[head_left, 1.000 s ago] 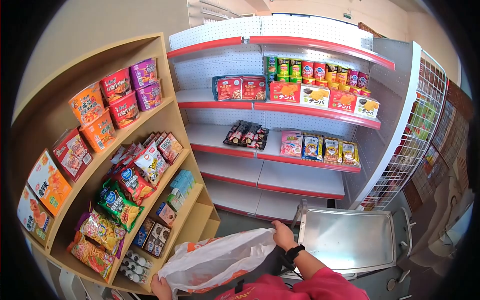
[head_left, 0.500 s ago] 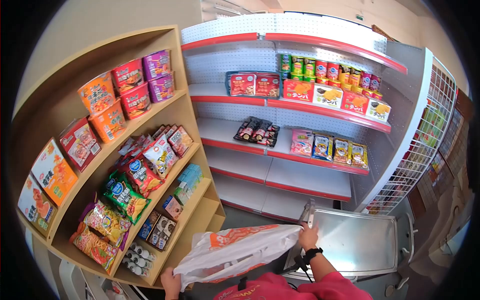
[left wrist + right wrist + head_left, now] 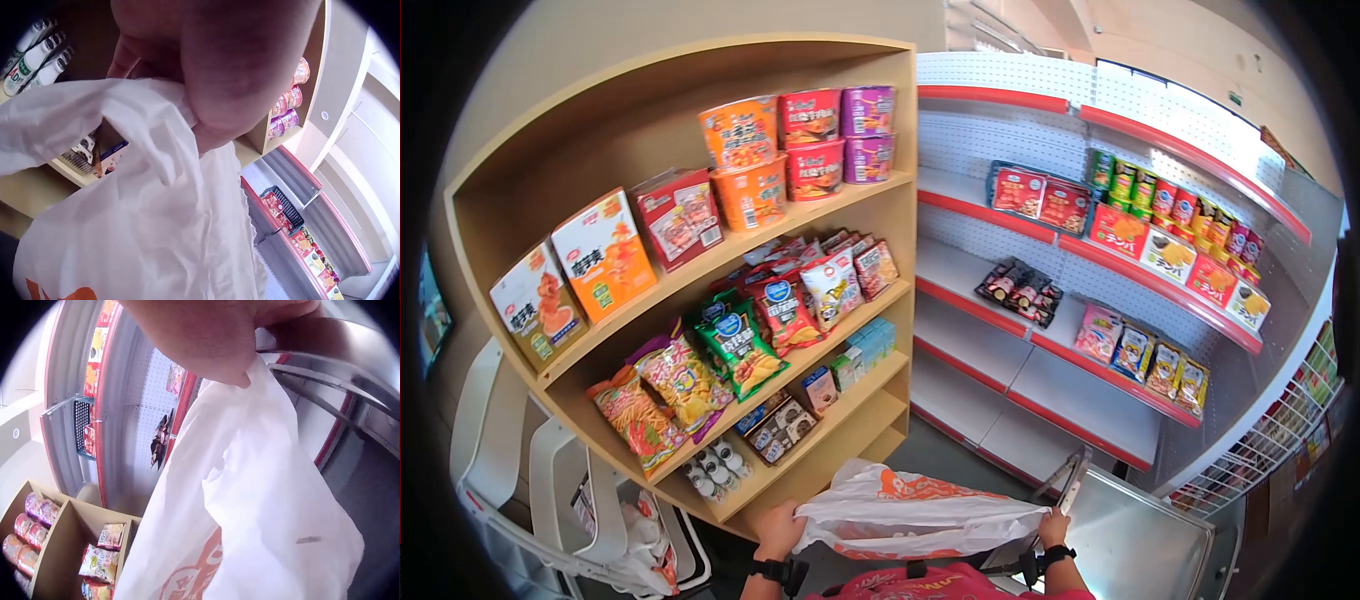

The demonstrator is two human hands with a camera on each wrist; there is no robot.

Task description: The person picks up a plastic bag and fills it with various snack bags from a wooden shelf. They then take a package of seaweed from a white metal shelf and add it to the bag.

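Note:
A white plastic bag [image 3: 920, 515] with orange print is stretched sideways between my two hands in the head view. My left hand [image 3: 778, 528] grips its left end. At the other end, my right hand [image 3: 1055, 526] holds the bag beside the metal bar of a cart [image 3: 1140, 520]. The left wrist view has the white plastic [image 3: 144, 206] bunched under my left hand [image 3: 219, 69], with some fingers hidden behind it. From my right hand [image 3: 206, 337], the plastic [image 3: 275, 487] hangs down in folds in the right wrist view.
A wooden shelf [image 3: 740, 435] on the left bears cup noodles [image 3: 745, 195], snack bags [image 3: 740, 345], boxes and small bottles [image 3: 718, 468]. White shelving [image 3: 1085, 410] with red edges holds cans and snack packs. White frames [image 3: 490, 440] stand at lower left, near another bag [image 3: 645, 540].
The head view has turned left, so the shelves sit further right in it. Both hands still hold the bag; its mouth, wide before, is now drawn flatter and straighter.

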